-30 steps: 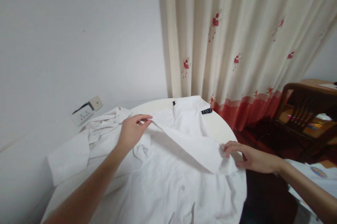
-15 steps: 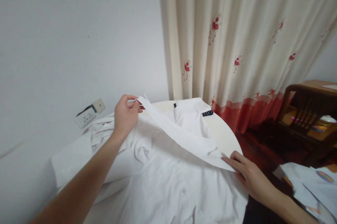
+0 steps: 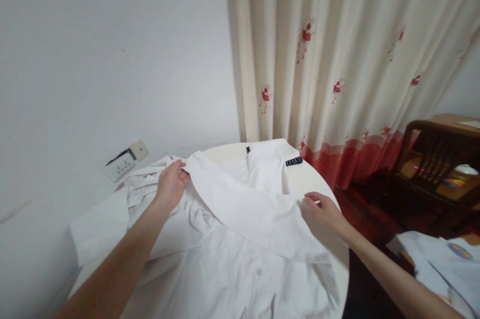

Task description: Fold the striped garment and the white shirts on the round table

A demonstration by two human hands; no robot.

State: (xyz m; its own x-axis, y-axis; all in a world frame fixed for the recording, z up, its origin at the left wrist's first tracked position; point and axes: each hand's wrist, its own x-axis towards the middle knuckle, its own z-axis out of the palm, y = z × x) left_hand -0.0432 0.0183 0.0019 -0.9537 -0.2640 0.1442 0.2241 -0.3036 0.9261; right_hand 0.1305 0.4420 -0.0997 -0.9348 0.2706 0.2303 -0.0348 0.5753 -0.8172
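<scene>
A white button-up shirt [image 3: 240,279] lies spread on a round cream table [image 3: 333,249], its front and a button facing up. Across its upper part a broad folded strip of its cloth [image 3: 240,204] slants down to the right. At the strip's upper left end, my left hand [image 3: 174,183] has its fingers closed on the cloth. My right hand [image 3: 325,215] is pinched at the strip's upper right edge; its fingertips are partly hidden. Beyond the strip a white cloth piece [image 3: 268,159] with black patterned trim [image 3: 293,161] rests at the table's far side.
Bunched white cloth [image 3: 99,229] lies along the wall on the left, below a socket [image 3: 120,166]. A floral curtain [image 3: 318,59] hangs behind the table. To the right are a dark wooden chair [image 3: 431,159] and papers or cloth [image 3: 442,269].
The strip was stretched taut and raised between my hands; now it lies lower and flatter over the shirt. My left hand moved down and left, my right hand up and left along the edge.
</scene>
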